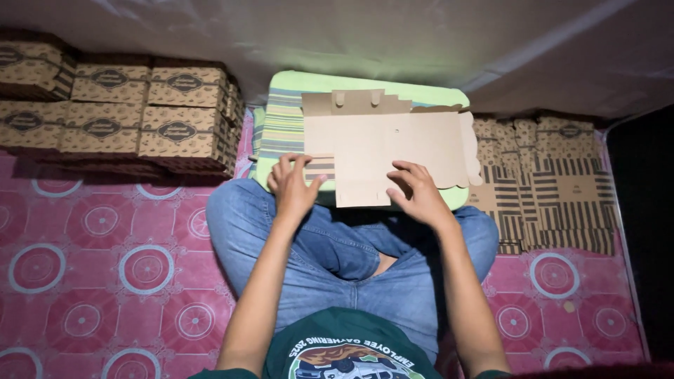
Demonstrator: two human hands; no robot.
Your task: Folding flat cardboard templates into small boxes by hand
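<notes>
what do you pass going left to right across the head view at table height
stacked assembled boxes → green table → left hand → flat cardboard blank → right hand → pile of flat striped box blanks

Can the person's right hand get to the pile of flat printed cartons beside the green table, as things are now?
Probably yes. The right hand rests on the unfolded cardboard sheet, and the pile of flat cartons lies just to its right, with nothing between them.
</notes>
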